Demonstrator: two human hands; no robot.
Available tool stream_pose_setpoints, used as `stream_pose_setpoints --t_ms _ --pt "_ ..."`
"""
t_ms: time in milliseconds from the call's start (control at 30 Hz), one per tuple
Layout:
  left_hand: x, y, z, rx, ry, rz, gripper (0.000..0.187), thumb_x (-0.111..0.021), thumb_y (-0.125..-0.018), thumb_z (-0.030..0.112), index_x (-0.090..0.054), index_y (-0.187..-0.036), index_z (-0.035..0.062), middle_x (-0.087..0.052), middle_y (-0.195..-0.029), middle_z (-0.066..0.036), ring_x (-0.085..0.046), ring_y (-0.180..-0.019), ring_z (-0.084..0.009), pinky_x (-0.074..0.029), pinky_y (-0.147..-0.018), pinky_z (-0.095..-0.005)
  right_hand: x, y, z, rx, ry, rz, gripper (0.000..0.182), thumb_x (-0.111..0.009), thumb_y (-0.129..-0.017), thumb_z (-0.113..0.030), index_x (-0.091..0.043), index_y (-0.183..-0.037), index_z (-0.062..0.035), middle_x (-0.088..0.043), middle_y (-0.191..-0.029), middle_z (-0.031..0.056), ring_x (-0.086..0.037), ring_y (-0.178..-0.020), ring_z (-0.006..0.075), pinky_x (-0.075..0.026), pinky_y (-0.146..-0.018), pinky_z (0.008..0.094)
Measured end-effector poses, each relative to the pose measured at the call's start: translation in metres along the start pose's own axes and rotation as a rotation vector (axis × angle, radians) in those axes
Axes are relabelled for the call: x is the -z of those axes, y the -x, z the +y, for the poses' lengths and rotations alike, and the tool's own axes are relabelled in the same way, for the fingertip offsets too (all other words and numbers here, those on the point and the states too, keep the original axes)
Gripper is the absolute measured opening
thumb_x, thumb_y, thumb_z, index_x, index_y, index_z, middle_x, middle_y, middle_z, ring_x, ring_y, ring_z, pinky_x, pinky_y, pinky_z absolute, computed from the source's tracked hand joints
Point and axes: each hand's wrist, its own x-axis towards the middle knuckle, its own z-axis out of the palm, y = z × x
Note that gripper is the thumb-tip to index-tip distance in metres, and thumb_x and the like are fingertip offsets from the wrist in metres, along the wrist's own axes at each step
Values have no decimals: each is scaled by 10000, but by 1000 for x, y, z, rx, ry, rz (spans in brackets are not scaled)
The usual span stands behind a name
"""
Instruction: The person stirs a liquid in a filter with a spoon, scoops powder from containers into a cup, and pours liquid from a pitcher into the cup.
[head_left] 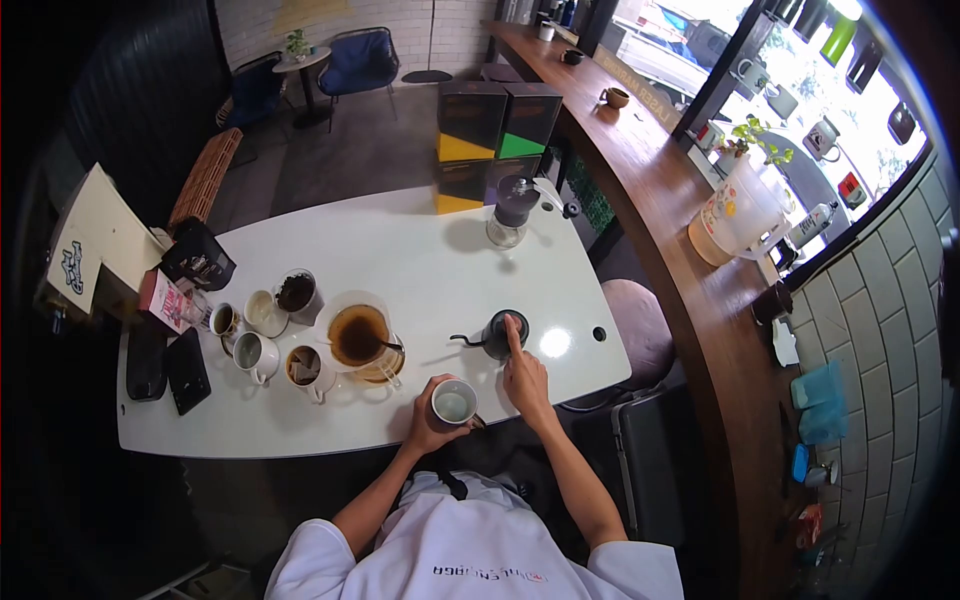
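Note:
My left hand is wrapped round a mug with clear liquid inside, near the table's front edge. To its right, my right hand has its index finger stretched onto the lid of a small black gooseneck kettle; its other fingers are curled, and nothing shows in them. Left of the kettle stands a glass dripper holding brown coffee, with a spoon in it. Beside it are a mug with a drip bag, a white mug and a cup of dark grounds.
A hand grinder stands at the back of the white table, before stacked black boxes. A phone and a black bag lie at the left. A wooden counter with a plastic pitcher runs along the right.

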Motion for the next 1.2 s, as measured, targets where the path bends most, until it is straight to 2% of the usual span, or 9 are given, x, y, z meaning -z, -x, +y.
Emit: stream_pose_setpoints --t_ms 100,167,200,333,500,600,733,933,1200 --pt "-1 -4 -12 54 30 -8 764 -920 -588 108 -518 -1234 37 -624 -1112 -71 -628 -1044 -172 -506 -948 -336 10 -3 15 8 -103 57 922 -521 -810 71 -149 -1592 -246 -674 -926 269 -637 -747 473 -483 -664 547" --pt "-2 -10 -18 20 55 -9 751 -910 -607 100 -508 -1238 42 -619 -1098 -68 -620 -1046 -167 -505 -941 -338 22 -3 24 56 -121 177 921 -530 -803 66 -175 -1591 -251 -644 -790 250 -644 -720 432 -473 -648 526" --pt "-5 -13 -19 22 58 -14 751 -910 -607 100 -508 -1238 42 -619 -1098 -68 -620 -1046 -167 -505 -941 -338 42 -3 20 48 -112 143 911 -521 -827 98 -173 -1588 -260 -674 -955 255 -653 -759 443 -493 -677 520" --pt "-14 -29 -23 -71 47 54 736 -896 -625 108 -504 -1244 40 -672 -1024 -93 -671 -993 -197 -531 -904 -350 100 -1 8 232 -110 263 881 -575 -769 129 -386 -1532 -270 -599 -814 159 -605 -670 338 -486 -644 428" --pt "-31 -52 -26 -47 8 55 693 -874 -637 75 -507 -1223 42 -673 -1033 -99 -672 -995 -199 -529 -909 -342 146 7 -18 285 138 209 864 -607 -797 74 -409 -1509 -372 -558 -755 125 -623 -645 268 -499 -567 393" --pt "-39 -60 -25 -48 25 52 678 -858 -649 53 -500 -1225 44 -673 -1041 -103 -672 -996 -199 -529 -909 -344 149 12 -26 377 331 145 921 -591 -786 94 -399 -1489 -470 -584 -822 94 -643 -661 219 -522 -541 366" --pt "-42 -64 -24 8 21 21 706 -853 -653 40 -465 -1243 41 -615 -1079 -63 -623 -1020 -162 -504 -936 -329 147 13 -29 392 411 50 912 -602 -813 64 -373 -1488 -503 -584 -891 106 -654 -697 217 -557 -563 350" --pt "-42 -63 -25 17 0 26 713 -847 -658 45 -459 -1257 39 -616 -1083 -67 -627 -1032 -166 -509 -934 -333 145 11 -28 475 449 111 809 -615 -865 -17 -399 -1473 -506 -571 -866 87 -648 -706 193 -561 -561 315" --pt "-42 -62 -27 34 13 18 714 -843 -660 50 -461 -1263 34 -615 -1077 -64 -628 -1006 -159 -516 -917 -330 157 12 -33 445 449 90 818 -617 -844 3 -425 -1461 -499 -594 -896 89 -641 -717 196 -555 -553 318"
